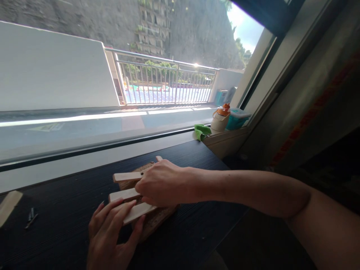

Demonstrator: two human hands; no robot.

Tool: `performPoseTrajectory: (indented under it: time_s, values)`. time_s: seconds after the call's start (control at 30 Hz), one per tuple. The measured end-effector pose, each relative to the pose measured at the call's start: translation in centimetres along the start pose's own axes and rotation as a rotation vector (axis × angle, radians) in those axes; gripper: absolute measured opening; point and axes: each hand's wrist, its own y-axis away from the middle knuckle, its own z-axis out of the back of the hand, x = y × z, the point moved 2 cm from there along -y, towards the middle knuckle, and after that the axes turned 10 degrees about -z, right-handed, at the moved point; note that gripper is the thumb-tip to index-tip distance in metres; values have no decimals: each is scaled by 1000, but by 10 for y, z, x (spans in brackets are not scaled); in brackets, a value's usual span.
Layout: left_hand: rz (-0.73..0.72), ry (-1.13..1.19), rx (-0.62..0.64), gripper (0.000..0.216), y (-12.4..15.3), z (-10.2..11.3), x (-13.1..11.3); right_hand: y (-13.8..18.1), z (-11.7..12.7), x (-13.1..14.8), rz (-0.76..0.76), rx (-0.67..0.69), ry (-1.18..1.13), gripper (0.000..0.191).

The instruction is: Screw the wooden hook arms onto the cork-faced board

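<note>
A brown wooden board point(155, 221) lies on the dark table point(70, 210) with three pale wooden slats across it: a far slat point(126, 176), a middle slat point(123, 194) and a near slat point(137, 212). My right hand point(163, 183) reaches in from the right and rests curled over the slats, its fingertips pinching around the middle one. My left hand point(108, 234) comes up from below, fingers spread flat, touching the left end of the near slat and the board's edge.
Several small screws point(30, 217) and another pale wooden piece point(8, 204) lie at the table's left. On the window ledge to the right are a green cloth point(201, 131), a white jar with an orange lid point(221, 118) and a teal box point(237, 119).
</note>
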Motion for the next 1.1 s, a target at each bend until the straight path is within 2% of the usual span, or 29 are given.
performPoseTrajectory:
  time_s: [0.13,0.37,0.53,0.73,0.87,1.1]
  values:
    - [3,-16,-1,34,-1,1,-1,0,1,-3,-50,-6,32,17]
    - [12,-12,2,31,-3,1,-2,12,17,-1,50,73,56,16]
    - [13,5,10,32,-1,3,-2,11,15,0,103,129,40,19]
    - [39,11,-5,32,-2,3,-3,5,2,-16,-37,75,19,18]
    - [35,16,0,33,-3,1,-3,13,6,-22,-107,92,77,23]
    - [20,0,12,35,-1,1,-2,15,17,-6,64,92,37,16]
